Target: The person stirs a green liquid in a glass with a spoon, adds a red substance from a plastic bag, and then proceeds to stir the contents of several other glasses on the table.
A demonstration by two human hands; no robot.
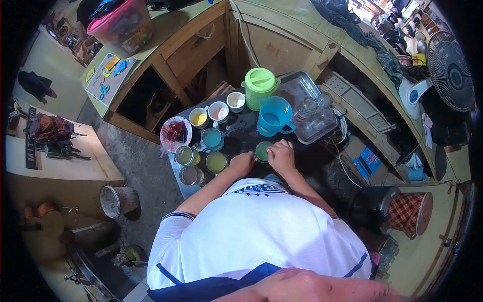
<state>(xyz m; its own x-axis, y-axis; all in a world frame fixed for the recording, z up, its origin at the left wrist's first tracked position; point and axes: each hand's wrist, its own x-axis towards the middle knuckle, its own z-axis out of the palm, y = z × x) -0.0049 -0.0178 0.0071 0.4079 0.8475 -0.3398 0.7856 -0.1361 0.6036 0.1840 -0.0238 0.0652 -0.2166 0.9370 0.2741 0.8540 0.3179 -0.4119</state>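
A glass mug of green liquid [262, 151] stands at the near edge of the dark table. My left hand [243, 163] is closed at its left side, apparently on the handle, which the fingers hide. My right hand [282, 155] is closed at the right rim, fingertips over the opening; whatever it pinches is hidden. To the left are glasses of yellow-green liquid [217, 162], olive liquid [187, 156] and blue-green liquid [213, 139], plus a clear glass [191, 175]. A blue pitcher [274, 118] stands just beyond the mug.
Behind are a lidded green pitcher [259, 85], white cups holding yellow [199, 118], pink [218, 111] and whitish [235, 101] contents, and a bowl with red plastic [176, 132]. A metal tray [314, 128] holds upturned glasses. A fan [449, 70] stands right.
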